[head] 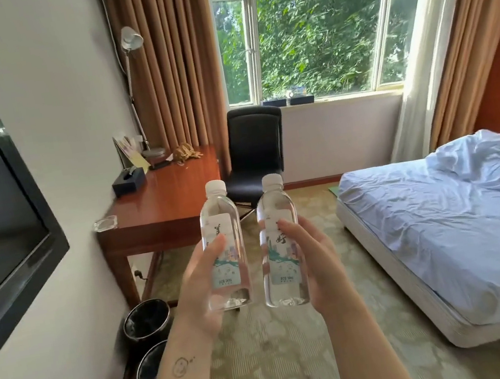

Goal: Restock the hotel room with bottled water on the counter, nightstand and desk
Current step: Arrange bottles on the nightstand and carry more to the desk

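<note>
Clear plastic water bottles, white caps, printed labels: 2, upright, side by side, not touching, held in air near desk. Left bottle: left hand fingers wrapped round it. Right bottle: right hand fingers wrapped round it. Red-brown wooden desk: 1, ahead left. Black round bins: 3, along left wall.

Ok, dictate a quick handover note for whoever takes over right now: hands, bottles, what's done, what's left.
Left hand holds the left water bottle, capped and upright.
Right hand holds the right water bottle, also capped and upright.
The wooden desk, ahead on the left, has no bottle on it yet.
Counter and nightstand are out of view, so their state is unknown.
Left to do: set a bottle on the desk, then check the other two spots.
</note>
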Demonstrator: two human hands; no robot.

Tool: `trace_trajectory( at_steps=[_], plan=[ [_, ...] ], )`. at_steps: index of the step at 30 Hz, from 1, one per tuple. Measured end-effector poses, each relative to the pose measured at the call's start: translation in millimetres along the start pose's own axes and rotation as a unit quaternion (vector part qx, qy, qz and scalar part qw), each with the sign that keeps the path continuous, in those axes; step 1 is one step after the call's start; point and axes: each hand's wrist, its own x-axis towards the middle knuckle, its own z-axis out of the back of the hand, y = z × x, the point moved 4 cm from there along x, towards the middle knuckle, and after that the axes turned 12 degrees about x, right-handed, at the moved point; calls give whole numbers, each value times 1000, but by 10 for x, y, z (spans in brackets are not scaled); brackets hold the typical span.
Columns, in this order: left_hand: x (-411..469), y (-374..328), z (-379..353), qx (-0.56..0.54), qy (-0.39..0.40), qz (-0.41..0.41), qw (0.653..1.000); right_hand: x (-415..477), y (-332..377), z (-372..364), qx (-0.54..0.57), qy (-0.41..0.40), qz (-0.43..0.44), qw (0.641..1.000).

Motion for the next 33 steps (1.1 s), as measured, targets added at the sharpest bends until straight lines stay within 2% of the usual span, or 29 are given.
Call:
trace_trajectory(
  at_steps=[16, 33],
  plan=[
    [1412, 50, 476, -13, 49, 33, 998, 1340, -443, -136, 3, -33, -2, 999],
    [3291, 245, 126, 1, 7, 13, 1000, 3206, -340, 402, -27, -6, -14, 1000]
  ],
)
